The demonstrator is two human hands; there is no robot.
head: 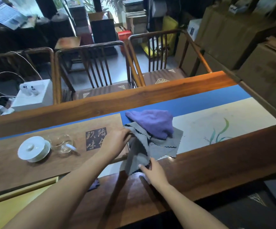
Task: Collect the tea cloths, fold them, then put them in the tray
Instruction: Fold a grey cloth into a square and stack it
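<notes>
A heap of tea cloths lies mid-table on the blue and cream runner (216, 116). A purple cloth (152, 123) rests on top of several grey cloths (165, 146) with zigzag edges. My left hand (117, 141) grips one grey cloth (138, 154) at its upper left corner. My right hand (152, 171) pinches the same cloth's lower edge near the table's front. The cloth hangs stretched between both hands. Another purple cloth (94, 184) peeks out under my left forearm. The wooden tea tray (35, 176) with dark characters lies to the left.
A white lidded cup (33, 148) and a glass pitcher (63, 143) stand on the tray's left part. A yellow surface (10, 205) sits at the near left. Wooden chairs (92, 68) stand beyond the table's far edge, cardboard boxes (249, 55) at the right.
</notes>
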